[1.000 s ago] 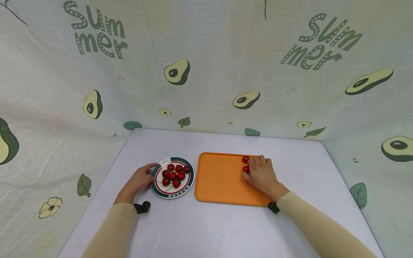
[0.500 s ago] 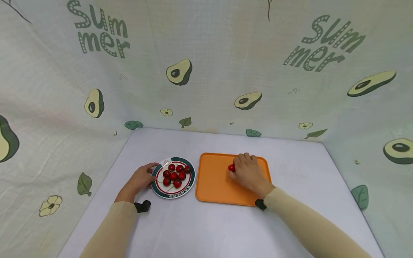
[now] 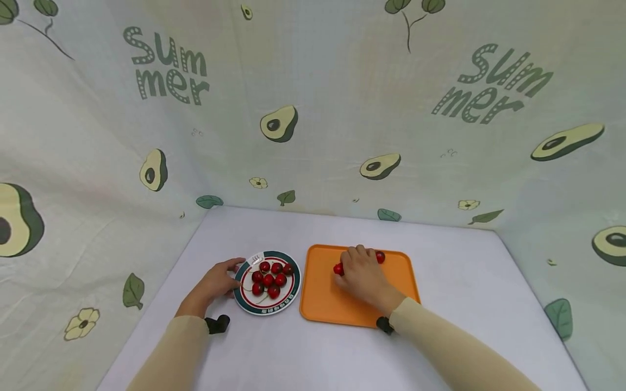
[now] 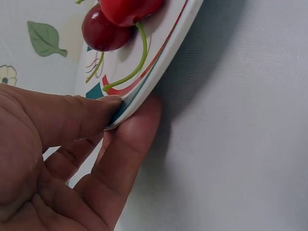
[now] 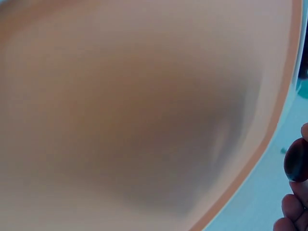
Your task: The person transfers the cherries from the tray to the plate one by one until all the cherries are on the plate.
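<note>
My left hand pinches the left rim of a round plate with a dark green border and red ring. In the left wrist view the thumb lies on top of the plate's rim and the fingers are underneath. Several dark red cherries with green stems lie on this plate. Over the orange tray, my right hand pinches a red cherry; that cherry shows between the fingertips at the edge of the right wrist view. Another cherry is on the tray behind the right hand.
Plate and tray stand side by side on a white table, with a narrow gap between them. A cloth printed with avocados hangs behind and at both sides. A black strap piece sits at the left wrist.
My right hand has moved left across the tray with a cherry, and the other cherry now shows behind it. The left hand stays on the plate. The head view has tilted up slightly.
</note>
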`<action>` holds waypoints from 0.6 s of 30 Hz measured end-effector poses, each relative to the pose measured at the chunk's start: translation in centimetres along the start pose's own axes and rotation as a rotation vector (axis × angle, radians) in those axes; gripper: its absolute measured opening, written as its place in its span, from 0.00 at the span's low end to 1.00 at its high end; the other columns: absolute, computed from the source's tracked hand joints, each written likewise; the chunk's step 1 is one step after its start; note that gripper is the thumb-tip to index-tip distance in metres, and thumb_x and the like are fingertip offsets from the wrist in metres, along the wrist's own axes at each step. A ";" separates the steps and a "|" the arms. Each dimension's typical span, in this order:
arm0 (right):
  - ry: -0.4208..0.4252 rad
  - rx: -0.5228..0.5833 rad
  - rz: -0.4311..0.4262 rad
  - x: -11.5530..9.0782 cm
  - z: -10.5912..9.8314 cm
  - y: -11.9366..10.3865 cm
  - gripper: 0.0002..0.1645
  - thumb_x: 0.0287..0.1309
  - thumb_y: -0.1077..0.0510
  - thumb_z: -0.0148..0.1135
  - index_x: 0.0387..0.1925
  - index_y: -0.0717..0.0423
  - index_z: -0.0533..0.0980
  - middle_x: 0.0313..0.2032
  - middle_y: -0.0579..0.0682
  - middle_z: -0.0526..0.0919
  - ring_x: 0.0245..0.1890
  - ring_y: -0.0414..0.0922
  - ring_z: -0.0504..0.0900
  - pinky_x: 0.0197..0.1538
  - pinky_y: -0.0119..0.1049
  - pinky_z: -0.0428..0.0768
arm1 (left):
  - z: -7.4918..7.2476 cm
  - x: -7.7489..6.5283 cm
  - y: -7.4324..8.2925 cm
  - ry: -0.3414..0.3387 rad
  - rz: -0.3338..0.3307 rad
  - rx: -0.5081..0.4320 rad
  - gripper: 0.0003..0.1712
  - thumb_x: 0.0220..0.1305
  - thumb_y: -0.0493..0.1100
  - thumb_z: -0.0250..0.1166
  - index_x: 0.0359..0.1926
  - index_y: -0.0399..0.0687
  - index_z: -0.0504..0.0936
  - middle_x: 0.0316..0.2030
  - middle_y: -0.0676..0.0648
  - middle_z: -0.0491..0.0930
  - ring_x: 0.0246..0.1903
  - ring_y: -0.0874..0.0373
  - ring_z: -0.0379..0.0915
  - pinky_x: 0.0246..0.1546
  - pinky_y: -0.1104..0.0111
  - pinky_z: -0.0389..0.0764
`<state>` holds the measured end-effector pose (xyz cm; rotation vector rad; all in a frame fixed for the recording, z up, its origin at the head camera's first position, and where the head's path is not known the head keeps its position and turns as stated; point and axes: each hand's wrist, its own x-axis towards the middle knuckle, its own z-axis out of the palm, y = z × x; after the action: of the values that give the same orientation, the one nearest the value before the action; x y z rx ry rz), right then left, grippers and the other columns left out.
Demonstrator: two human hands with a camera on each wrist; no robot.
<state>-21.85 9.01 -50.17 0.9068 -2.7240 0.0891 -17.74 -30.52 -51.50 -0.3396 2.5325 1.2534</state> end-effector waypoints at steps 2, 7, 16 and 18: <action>-0.008 -0.003 -0.007 0.5 0.1 -0.7 0.24 0.65 0.41 0.66 0.41 0.58 0.76 0.38 0.54 0.80 0.43 0.54 0.74 0.52 0.53 0.77 | 0.1 -0.1 0.0 0.005 0.007 -0.013 0.42 0.60 0.28 0.66 0.76 0.42 0.69 0.60 0.35 0.72 0.30 0.54 0.77 0.31 0.65 0.82; -0.035 0.018 -0.033 1.8 0.0 -3.0 0.25 0.66 0.40 0.66 0.45 0.58 0.78 0.41 0.52 0.80 0.47 0.52 0.74 0.57 0.53 0.76 | 0.3 -0.3 0.1 -0.002 -0.004 -0.027 0.41 0.61 0.29 0.66 0.76 0.43 0.69 0.61 0.36 0.71 0.31 0.54 0.77 0.32 0.66 0.82; -0.067 0.033 -0.118 4.9 0.3 -7.7 0.22 0.68 0.39 0.64 0.43 0.54 0.78 0.36 0.47 0.76 0.44 0.47 0.70 0.48 0.43 0.69 | -0.1 -0.1 0.6 -0.004 -0.007 -0.045 0.42 0.61 0.29 0.67 0.76 0.45 0.69 0.64 0.34 0.69 0.32 0.54 0.75 0.31 0.67 0.81; -0.093 0.020 -0.126 5.2 0.5 -8.5 0.23 0.68 0.38 0.63 0.44 0.54 0.78 0.35 0.46 0.75 0.43 0.46 0.69 0.48 0.42 0.68 | 0.0 0.0 0.5 -0.011 -0.010 -0.055 0.41 0.62 0.29 0.66 0.76 0.45 0.69 0.63 0.34 0.69 0.31 0.54 0.75 0.30 0.67 0.82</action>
<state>-20.94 -0.87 -49.50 1.1120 -2.7461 0.0513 -17.91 -30.23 -51.14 -0.3563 2.4875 1.3200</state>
